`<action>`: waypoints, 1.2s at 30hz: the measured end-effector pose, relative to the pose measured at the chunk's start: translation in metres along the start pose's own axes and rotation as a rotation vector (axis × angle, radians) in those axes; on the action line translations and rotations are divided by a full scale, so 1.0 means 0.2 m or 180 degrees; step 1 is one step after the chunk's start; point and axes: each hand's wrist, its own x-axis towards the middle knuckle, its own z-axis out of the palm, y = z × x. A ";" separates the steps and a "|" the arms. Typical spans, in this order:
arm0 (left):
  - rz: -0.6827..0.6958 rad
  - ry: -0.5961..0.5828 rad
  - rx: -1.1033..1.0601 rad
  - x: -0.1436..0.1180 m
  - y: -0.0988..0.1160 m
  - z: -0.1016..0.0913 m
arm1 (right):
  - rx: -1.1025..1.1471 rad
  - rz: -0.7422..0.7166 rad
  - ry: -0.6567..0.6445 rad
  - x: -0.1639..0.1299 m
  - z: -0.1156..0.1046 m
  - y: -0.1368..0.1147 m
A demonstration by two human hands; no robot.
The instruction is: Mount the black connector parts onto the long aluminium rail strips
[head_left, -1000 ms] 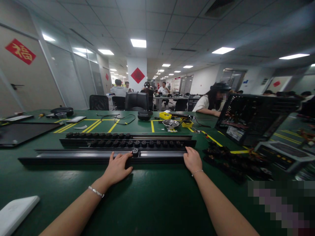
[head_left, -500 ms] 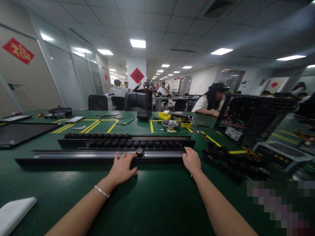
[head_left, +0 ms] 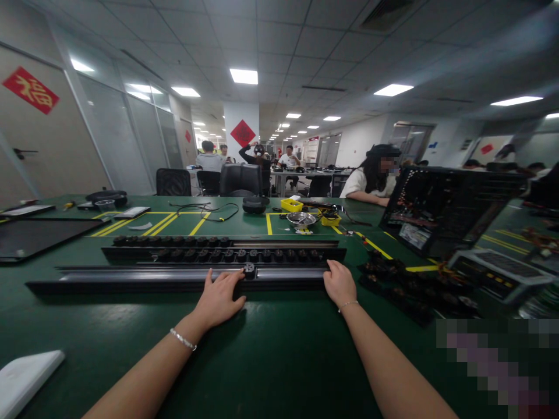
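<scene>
The left hand (head_left: 218, 299) lies with fingers spread on the rail (head_left: 131, 278); the right hand (head_left: 339, 283) covers its end, grip unclear.

The long rail (head_left: 152, 278) under the left hand (head_left: 219, 298) and right hand (head_left: 339, 283) looks like dark metal with a smooth, half-glossy groove catching the ceiling light. The small wheel (head_left: 248, 269) at the fingertips looks like matt black plastic. Behind it, the strip of knobs (head_left: 227, 254) is dull black, probably plastic. The table (head_left: 279, 355) has a matt green mat. In the middle of the frame, a shiny metal bowl (head_left: 301, 219) sits beside a glossy yellow plastic box (head_left: 292, 205). A smooth white slab (head_left: 26, 381) lies lower left.
</scene>
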 end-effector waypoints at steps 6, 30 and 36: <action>0.0036 -0.0014 -0.0026 0.02 0.04 0.01 | 0.0002 0.0021 -0.0047 0.00 -0.01 -0.01; 0.0101 0.0042 0.0106 0.06 0.14 0.04 | 0.0007 -0.0015 -0.0054 0.00 -0.01 0.00; 0.0129 0.0042 0.0197 0.06 0.14 0.04 | 0.0060 0.0092 -0.0060 0.00 -0.01 0.00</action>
